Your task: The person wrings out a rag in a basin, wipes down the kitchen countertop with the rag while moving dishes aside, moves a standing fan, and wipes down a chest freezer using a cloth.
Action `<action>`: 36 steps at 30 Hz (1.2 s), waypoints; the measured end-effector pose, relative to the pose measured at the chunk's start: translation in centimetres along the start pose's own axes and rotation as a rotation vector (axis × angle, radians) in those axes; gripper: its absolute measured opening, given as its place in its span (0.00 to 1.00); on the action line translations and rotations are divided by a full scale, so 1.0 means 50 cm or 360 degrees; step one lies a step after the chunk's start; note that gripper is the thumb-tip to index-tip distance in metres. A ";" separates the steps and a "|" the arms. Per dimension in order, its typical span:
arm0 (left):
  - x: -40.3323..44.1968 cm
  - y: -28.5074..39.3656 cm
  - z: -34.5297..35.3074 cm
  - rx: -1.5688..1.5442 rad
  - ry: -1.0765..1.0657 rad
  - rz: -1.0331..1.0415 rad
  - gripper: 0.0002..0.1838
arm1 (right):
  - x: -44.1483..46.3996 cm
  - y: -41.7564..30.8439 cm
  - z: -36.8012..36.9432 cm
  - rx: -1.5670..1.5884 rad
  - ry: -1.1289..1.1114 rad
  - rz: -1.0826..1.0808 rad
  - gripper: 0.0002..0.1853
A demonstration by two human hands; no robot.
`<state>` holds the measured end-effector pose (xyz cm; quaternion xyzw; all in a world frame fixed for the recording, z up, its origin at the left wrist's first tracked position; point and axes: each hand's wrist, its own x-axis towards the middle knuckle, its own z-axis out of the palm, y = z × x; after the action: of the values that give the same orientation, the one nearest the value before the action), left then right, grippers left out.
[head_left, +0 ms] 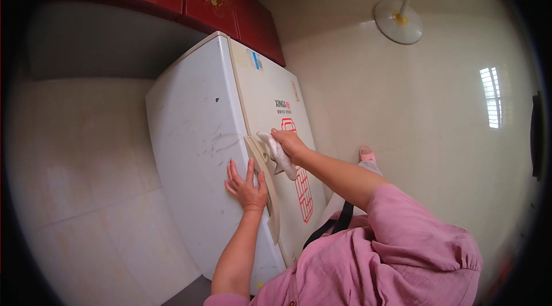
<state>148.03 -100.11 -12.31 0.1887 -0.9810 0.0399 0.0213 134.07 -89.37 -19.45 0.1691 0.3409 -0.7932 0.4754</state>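
A white chest freezer (192, 116) with a cream-edged lid and red printed patterns on its front stands below me. My left hand (247, 190) lies on the top near the front edge, its fingers spread, beside the long beige handle (270, 197). My right hand (289, 144) grips a white cloth (282, 158), which hangs against the front face just beyond the handle. The cloth partly covers the red print. A blue and white sticker (254, 60) is on the front near the far corner.
Dark red cabinets (256, 27) stand beyond the freezer. A round white stand base with a pole (398, 23) rests on the tiled floor (425, 104) at the upper right. My foot in a pink shoe (367, 155) is right of the freezer.
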 end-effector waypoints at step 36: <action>0.004 0.009 -0.007 0.0005 -0.0058 -0.0006 0.25 | 0.044 -0.015 0.056 -0.1560 -0.0005 -0.0588 0.12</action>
<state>147.66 -99.73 -11.98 0.1912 -0.9808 0.0380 0.0033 132.47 -92.53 -18.48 -0.1374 0.6955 -0.6114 0.3515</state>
